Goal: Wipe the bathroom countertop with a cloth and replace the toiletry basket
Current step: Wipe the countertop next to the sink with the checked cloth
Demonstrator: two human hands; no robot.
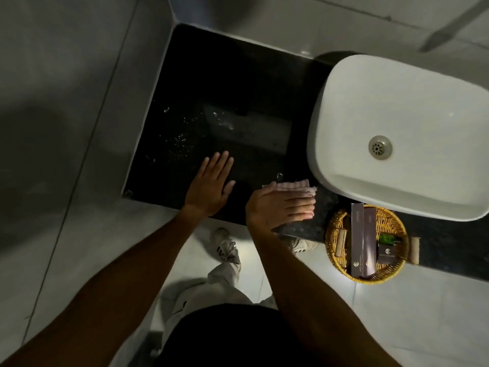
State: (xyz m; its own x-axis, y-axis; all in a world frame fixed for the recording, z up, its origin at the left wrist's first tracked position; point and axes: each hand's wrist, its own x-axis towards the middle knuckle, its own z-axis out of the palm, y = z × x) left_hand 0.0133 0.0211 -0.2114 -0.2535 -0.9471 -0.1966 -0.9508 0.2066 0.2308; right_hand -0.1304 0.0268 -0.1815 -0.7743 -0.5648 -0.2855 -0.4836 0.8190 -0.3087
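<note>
While the cloth [291, 187] lies at the near edge of the countertop [225, 75], long side left to right, the right hand [275, 207] presses it flat with straight fingers. Water drops [180, 139] lie far and left of it, beyond the left hand [210, 186], spread flat on the stone. The basket [334, 230] sits right, nearer the right hand.

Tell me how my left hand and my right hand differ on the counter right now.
The left hand lies on the bare black countertop; the right hand presses on the pink cloth. The left hand's fingers are slightly spread and point away from the person; the right hand's fingers lie together and point toward the sink. Both are flat, with straight fingers, near the counter's front edge.
</note>
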